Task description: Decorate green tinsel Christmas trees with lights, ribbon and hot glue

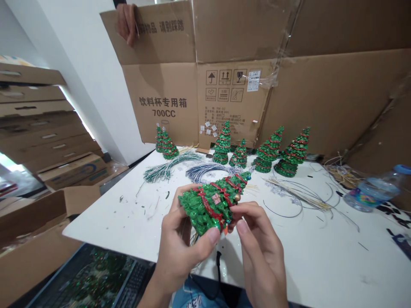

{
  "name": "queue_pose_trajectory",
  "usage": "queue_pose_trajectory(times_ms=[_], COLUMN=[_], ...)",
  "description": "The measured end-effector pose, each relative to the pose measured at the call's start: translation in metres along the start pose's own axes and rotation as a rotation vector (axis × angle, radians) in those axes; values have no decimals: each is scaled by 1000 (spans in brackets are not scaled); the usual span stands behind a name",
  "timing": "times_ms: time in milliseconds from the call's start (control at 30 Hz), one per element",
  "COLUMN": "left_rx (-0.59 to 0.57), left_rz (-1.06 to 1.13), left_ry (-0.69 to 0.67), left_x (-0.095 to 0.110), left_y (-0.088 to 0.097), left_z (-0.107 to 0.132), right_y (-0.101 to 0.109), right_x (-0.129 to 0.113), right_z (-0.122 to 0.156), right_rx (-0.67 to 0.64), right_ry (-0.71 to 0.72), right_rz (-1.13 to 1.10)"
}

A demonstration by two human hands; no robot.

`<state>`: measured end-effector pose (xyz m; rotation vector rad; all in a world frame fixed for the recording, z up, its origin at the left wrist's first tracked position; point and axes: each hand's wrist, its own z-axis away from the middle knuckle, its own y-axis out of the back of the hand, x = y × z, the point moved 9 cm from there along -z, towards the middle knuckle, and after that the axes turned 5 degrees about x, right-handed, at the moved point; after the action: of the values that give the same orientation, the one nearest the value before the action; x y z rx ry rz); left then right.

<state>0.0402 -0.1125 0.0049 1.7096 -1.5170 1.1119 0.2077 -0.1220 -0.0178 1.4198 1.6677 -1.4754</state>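
A miniature Christmas tree (pixel 208 205), green and glittery with red garlands, a small gift box and a gold ball, lies tilted over the table with its tip to the upper right. My left hand (pixel 180 239) grips it by the wide base, thumb in front and fingers behind. At its lower right edge are the curled fingers of my right hand (pixel 260 244), index finger touching the tree below the gold ball. Whether those fingers also pinch a small part cannot be made out. An orange bit shows under the tree.
On the white table (pixel 128 218) lie green wires (pixel 160 171), dark blue wires (pixel 208 173) and pale wires (pixel 298 192). Several finished-looking trees (pixel 268 149) stand behind. A bottle (pixel 369 188) is at right, a laptop (pixel 96 273) lower left. Another person's hand (pixel 126 23) holds the cardboard (pixel 163 85).
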Motion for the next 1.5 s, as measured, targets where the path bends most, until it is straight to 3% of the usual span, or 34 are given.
queue_pose_trajectory(times_ms=[733,933,1233,1333,1500], left_rx=[-9,6,10,-35,-69], left_rz=[-126,-47,262,255,81], left_ry=[-104,-28,223,180,-8], left_x=[6,-1,-21,-19,-1], left_y=[0,1,-8,-13,-12], left_z=[-2,-1,7,6,1], right_y=[13,17,10,5,5], right_x=[-3,3,16,19,18], right_z=[-2,-3,3,7,9], right_rx=[30,91,190,158,145], right_ry=[36,-21,-128,-215,-298], right_rz=[93,104,-29,-143,-216])
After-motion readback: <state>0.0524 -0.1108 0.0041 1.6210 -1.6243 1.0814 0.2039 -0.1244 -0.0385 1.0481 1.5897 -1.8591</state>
